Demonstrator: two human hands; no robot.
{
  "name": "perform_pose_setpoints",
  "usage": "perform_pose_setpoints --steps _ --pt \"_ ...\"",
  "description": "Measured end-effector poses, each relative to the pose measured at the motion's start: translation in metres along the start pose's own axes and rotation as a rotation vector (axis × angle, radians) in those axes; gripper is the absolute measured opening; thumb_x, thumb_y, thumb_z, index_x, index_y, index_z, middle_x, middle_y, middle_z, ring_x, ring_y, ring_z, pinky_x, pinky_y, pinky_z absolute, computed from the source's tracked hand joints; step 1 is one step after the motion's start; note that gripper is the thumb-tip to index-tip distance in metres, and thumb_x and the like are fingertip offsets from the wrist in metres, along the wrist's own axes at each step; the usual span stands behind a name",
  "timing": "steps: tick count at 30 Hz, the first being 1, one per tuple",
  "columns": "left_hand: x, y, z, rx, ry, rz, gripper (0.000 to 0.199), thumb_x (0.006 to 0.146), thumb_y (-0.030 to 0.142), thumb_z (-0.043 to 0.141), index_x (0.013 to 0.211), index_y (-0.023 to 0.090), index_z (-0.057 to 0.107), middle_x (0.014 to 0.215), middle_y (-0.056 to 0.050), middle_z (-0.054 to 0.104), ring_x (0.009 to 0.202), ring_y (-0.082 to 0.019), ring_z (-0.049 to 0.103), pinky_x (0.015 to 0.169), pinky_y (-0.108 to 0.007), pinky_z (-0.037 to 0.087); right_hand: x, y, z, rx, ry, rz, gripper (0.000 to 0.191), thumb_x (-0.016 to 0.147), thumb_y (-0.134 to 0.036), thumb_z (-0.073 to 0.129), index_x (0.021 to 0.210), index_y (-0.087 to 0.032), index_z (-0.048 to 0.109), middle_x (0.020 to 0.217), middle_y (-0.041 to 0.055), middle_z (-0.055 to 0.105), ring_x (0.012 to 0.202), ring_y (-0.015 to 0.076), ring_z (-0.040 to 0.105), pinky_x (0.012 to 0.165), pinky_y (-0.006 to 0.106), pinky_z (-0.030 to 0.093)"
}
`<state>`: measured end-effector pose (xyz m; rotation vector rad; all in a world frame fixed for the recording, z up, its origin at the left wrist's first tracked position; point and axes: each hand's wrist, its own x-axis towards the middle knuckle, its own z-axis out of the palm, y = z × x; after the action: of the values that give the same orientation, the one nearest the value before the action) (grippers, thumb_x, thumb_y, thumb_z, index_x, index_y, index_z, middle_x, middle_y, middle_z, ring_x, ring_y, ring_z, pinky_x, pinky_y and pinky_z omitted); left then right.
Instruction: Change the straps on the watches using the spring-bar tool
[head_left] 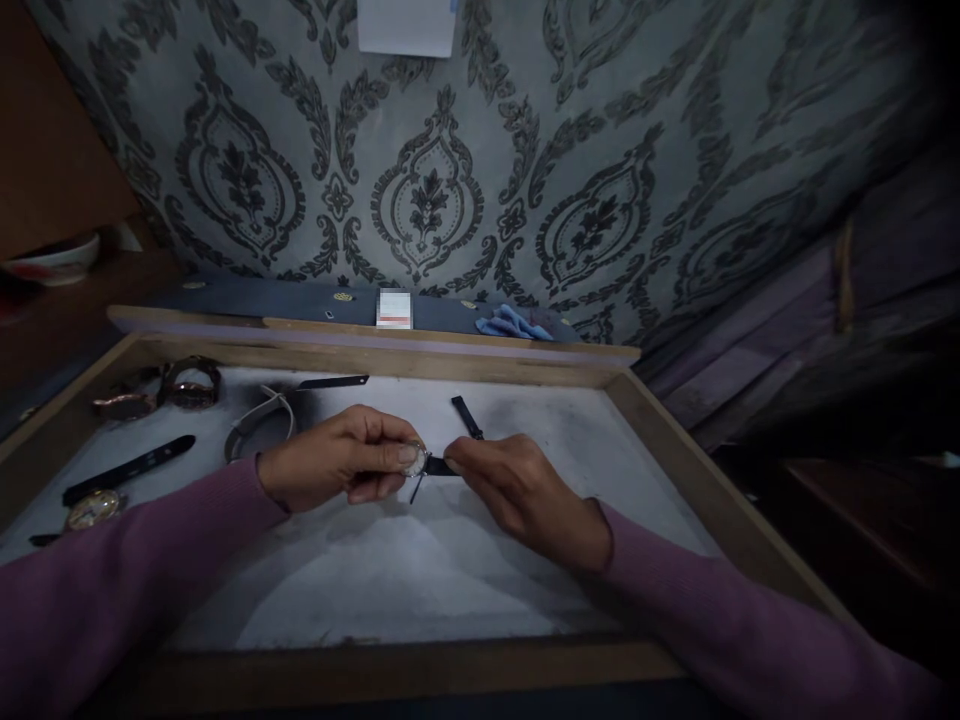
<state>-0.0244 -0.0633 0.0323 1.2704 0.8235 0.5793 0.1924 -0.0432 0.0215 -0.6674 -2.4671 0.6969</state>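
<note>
- At the far left, inside the shallow wooden tray (pixel 697 475), a watch with a gold-toned dial (pixel 94 508) lies near a dark strap piece (pixel 135 468); both are well apart from the grip.
- Behind these, two dark watches (pixel 193 385) stand side by side on their curved bands near the back corner.
- Next comes a looped grey band (pixel 259 425), just behind the left wrist, with a long black strap piece (pixel 334 382) stretching to the right beyond it.
- The left hand (pixel 345 458) is closed in a pinch: the thumb presses on the near face of a small round watch head (pixel 416 460), the fingers curled behind and below.
- The watch head sits right at those fingertips, its pale dial partly covered by the thumb and its right edge free, held above the tray's white floor, between the two hands.
- A black strap (pixel 446 466) meets that right edge; whether it is fastened cannot be told. A thin dark piece (pixel 416 487) slants down from the join.
- The right hand (pixel 525 490) has its fingers closed over the strap's other end, hiding it.
- Just behind the right fingertips, another short black strap (pixel 467 418) lies on the tray floor.
</note>
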Motion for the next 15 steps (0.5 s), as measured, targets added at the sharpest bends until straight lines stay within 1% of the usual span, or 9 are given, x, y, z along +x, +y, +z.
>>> perform_pose_setpoints --steps 2,4,6,7,8,10,12,13,15 --pt "-0.001 0.002 0.001 0.104 0.029 0.044 0.023 0.086 0.035 0.056 0.078 0.014 0.057 0.051 0.007 0.046 0.038 -0.004 0.03 0.041 -0.019 0.023 0.003 0.001 -0.001 0.172 -0.041 0.08 0.03 0.098 -0.031 0.038 0.071 -0.02 0.044 0.056 -0.0048 0.036 0.048 0.0091 0.033 0.049 0.023 0.026" --pt "-0.002 0.005 0.001 0.227 0.07 0.098 0.022 0.087 0.033 0.055 0.077 0.013 0.058 0.053 0.006 0.046 0.042 -0.004 0.035 0.043 -0.019 0.026 0.006 0.003 -0.002 0.396 -0.127 0.18 0.033 0.098 -0.038 0.038 0.071 -0.019 0.044 0.055 -0.006 0.036 0.046 0.0083 0.032 0.046 0.021 0.026" --pt "-0.003 0.006 0.001 0.26 0.079 0.111 0.022 0.087 0.033 0.055 0.078 0.013 0.058 0.054 0.006 0.046 0.043 -0.005 0.036 0.043 -0.019 0.027 0.008 0.004 -0.003 0.522 -0.189 0.233 0.034 0.098 -0.04 0.037 0.072 -0.019 0.044 0.053 -0.0073 0.034 0.044 0.0076 0.029 0.044 0.021 0.025" --pt "-0.003 0.005 0.0 0.224 0.063 0.092 0.022 0.087 0.033 0.055 0.078 0.013 0.058 0.054 0.006 0.047 0.042 -0.005 0.035 0.042 -0.019 0.026 0.008 0.004 -0.003 0.505 -0.19 0.221 0.034 0.098 -0.04 0.037 0.073 -0.019 0.045 0.053 -0.0074 0.033 0.044 0.0075 0.029 0.044 0.021 0.025" --pt "-0.003 0.004 0.0 0.162 0.038 0.061 0.022 0.087 0.033 0.055 0.079 0.013 0.058 0.053 0.006 0.047 0.04 -0.004 0.033 0.042 -0.019 0.024 0.007 0.003 -0.004 0.44 -0.173 0.187 0.033 0.098 -0.038 0.038 0.073 -0.019 0.045 0.054 -0.007 0.034 0.045 0.0077 0.03 0.046 0.021 0.025" --pt "-0.002 0.0 -0.001 0.017 -0.013 -0.018 0.021 0.086 0.034 0.056 0.081 0.013 0.058 0.052 0.007 0.047 0.037 -0.003 0.029 0.04 -0.019 0.02 0.006 0.002 -0.005 0.245 -0.115 0.082 0.03 0.098 -0.033 0.039 0.072 -0.019 0.045 0.056 -0.006 0.034 0.048 0.0083 0.032 0.049 0.023 0.025" --pt "-0.001 -0.003 -0.002 -0.086 -0.028 -0.073 0.021 0.085 0.033 0.059 0.082 0.013 0.058 0.051 0.007 0.048 0.036 -0.003 0.026 0.039 -0.02 0.016 0.005 0.001 -0.005 0.103 -0.083 0.004 0.028 0.098 -0.027 0.038 0.072 -0.019 0.045 0.057 -0.0057 0.034 0.049 0.0085 0.032 0.051 0.024 0.025" --pt "0.0 -0.004 -0.002 -0.111 -0.022 -0.088 0.021 0.084 0.033 0.059 0.082 0.012 0.058 0.052 0.006 0.048 0.036 -0.002 0.026 0.038 -0.02 0.015 0.004 0.001 -0.005 0.083 -0.086 -0.008 0.027 0.098 -0.026 0.037 0.073 -0.019 0.045 0.057 -0.0057 0.034 0.048 0.0084 0.032 0.051 0.024 0.025" --pt "0.001 -0.005 -0.002 -0.127 0.0 -0.096 0.021 0.083 0.033 0.061 0.081 0.012 0.058 0.053 0.006 0.049 0.037 -0.002 0.027 0.038 -0.02 0.015 0.004 0.002 -0.004 0.118 -0.104 0.017 0.028 0.098 -0.027 0.037 0.073 -0.019 0.045 0.057 -0.0058 0.035 0.048 0.008 0.033 0.05 0.023 0.026"
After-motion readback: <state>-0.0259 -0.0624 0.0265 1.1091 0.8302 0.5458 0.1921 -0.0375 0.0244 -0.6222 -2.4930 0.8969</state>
